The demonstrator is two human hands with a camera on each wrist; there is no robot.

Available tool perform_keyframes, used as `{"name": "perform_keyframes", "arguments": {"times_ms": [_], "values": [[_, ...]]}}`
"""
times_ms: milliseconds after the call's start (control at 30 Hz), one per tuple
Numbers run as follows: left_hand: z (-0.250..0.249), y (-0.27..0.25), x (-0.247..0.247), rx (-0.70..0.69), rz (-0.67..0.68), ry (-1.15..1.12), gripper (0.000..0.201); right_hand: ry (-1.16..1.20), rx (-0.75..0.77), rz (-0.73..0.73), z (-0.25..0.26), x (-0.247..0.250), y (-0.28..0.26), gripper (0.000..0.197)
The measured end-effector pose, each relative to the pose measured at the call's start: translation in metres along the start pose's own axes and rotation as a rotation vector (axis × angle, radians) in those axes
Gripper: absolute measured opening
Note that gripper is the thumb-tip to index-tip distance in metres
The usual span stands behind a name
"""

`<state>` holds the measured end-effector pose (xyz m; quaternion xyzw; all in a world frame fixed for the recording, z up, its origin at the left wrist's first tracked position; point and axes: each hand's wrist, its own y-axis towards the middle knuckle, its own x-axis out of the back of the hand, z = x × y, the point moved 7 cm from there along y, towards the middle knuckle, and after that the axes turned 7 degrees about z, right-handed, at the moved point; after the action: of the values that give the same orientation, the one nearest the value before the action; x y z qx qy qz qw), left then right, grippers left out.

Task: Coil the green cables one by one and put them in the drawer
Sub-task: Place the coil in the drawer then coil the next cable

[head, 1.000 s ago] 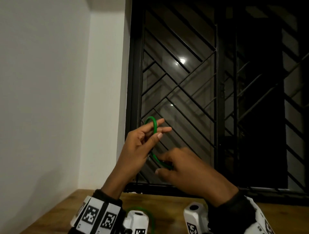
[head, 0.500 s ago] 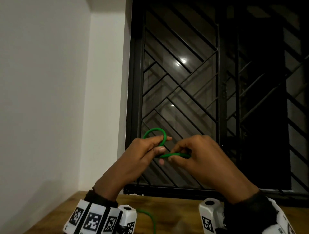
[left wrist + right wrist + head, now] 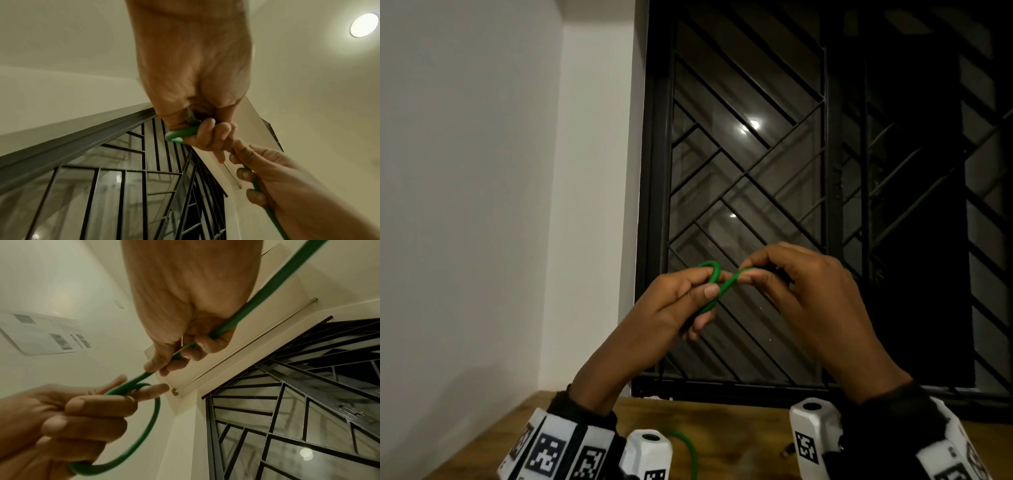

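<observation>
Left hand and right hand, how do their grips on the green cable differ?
The left hand holds a formed loop of the green cable; the right hand pinches a single running strand. The left hand sits lower, the right hand slightly higher. Both hands are raised before the window grille.

1. The room was dimly lit; a round white ceiling lamp glared in the left wrist view.
2. Its bright reflections shone on the dark barred glass window.
3. Both wrist views bent strongly at their edges.
4. The thin green cable smeared with blur.
</observation>
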<state>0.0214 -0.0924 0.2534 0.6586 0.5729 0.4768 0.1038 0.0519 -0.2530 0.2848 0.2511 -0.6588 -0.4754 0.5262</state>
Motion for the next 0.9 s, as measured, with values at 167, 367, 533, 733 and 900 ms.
{"name": "perform_keyframes", "arguments": {"times_ms": [167, 367, 533, 733, 900], "values": [[-0.001, 0.0, -0.011, 0.045, 0.074, -0.299, 0.037, 0.023, 0.005, -0.171, 0.001, 0.009, -0.004, 0.013], [-0.004, -0.002, -0.016, 0.06, 0.082, -0.483, 0.033, 0.178, 0.053, -0.236, -0.002, 0.007, -0.003, 0.013], [-0.014, -0.004, -0.023, 0.039, 0.143, -0.544, 0.033, 0.178, 0.056, -0.317, -0.001, 0.015, -0.004, 0.014], [-0.017, -0.003, -0.022, 0.035, 0.069, -0.82, 0.031, 0.335, -0.032, -0.205, -0.012, -0.005, 0.001, 0.021], [-0.014, -0.001, -0.025, 0.047, 0.144, -1.237, 0.025, 0.356, -0.052, -0.075, -0.017, -0.028, 0.004, 0.026]]}}
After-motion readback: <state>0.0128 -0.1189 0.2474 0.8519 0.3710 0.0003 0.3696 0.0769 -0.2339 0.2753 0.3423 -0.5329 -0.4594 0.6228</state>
